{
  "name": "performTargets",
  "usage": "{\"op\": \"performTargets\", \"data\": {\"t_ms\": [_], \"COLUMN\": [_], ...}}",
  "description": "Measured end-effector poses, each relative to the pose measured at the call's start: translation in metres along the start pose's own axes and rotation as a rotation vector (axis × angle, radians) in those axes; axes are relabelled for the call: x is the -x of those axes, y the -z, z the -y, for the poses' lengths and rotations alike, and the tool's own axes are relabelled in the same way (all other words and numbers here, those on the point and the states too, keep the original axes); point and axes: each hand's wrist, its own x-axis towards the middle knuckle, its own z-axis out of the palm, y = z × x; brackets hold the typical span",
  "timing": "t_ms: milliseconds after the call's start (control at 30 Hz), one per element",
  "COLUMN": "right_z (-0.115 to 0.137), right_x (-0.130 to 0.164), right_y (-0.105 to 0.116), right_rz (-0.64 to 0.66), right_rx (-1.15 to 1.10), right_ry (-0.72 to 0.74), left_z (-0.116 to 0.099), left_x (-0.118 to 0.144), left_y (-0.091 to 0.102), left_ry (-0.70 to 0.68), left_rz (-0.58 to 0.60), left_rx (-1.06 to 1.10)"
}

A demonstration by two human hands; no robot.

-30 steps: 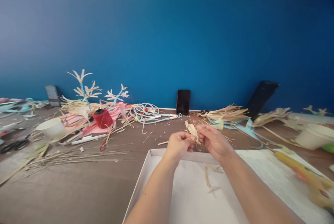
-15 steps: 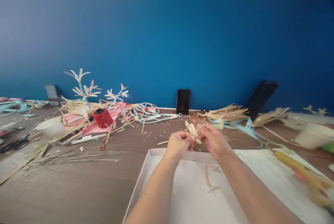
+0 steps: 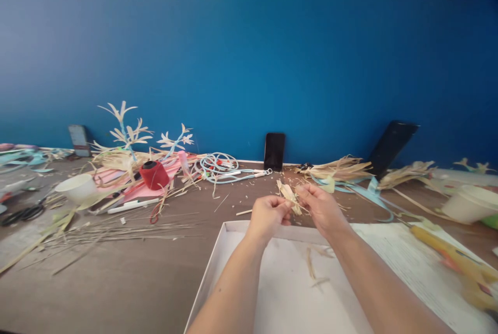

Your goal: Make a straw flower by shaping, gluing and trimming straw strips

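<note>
Left hand (image 3: 267, 216) and right hand (image 3: 319, 208) meet, fingers pinched.

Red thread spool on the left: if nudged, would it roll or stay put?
The red spool lies tilted on its side atop pink paper, so it would probably roll in a short arc. Straw strips crowding it would likely stop it. It looks light.

Craft workshop, table (image 3: 116, 282) strewn with straw strips (image 3: 334, 169), thread spool (image 3: 154, 175), scissors (image 3: 21, 214)
</note>
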Motion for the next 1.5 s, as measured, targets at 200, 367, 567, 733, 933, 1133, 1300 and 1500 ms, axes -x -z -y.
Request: {"op": "performTargets", "data": {"t_ms": [200,367,567,733,933,1133,1300,1500], "right_z": [0.002,0.005,0.005,0.008,0.008,0.007,0.009,0.009], "right_x": [0.000,0.001,0.002,0.003,0.003,0.003,0.004,0.004], "right_y": [0.001,0.000,0.000,-0.001,-0.001,-0.001,-0.003,-0.004], "right_rz": [-0.029,-0.035,-0.047,-0.068,-0.097,-0.097,-0.103,-0.121], "right_rx": [0.043,0.041,0.032,0.072,0.163,0.198,0.214,0.223], "right_ry": [0.034,0.024,0.020,0.016,0.062,0.077,0.078,0.086], "left_z": [0.003,0.003,0.002,0.001,0.002,0.003,0.002,0.001], "left_x": [-0.001,-0.002,-0.002,-0.002,-0.002,-0.004,-0.003,-0.001], "left_y": [-0.001,-0.001,-0.002,-0.002,-0.002,-0.002,-0.001,-0.001], "left_ry": [-0.007,-0.010,-0.007,-0.013,-0.026,-0.016,-0.006,0.010], "left_rz": [0.004,0.019,0.006,-0.021,-0.032,-0.051,-0.065,-0.086], "left_rx": [0.049,0.088,0.126,0.140,0.126,0.091,0.087,0.057]}}
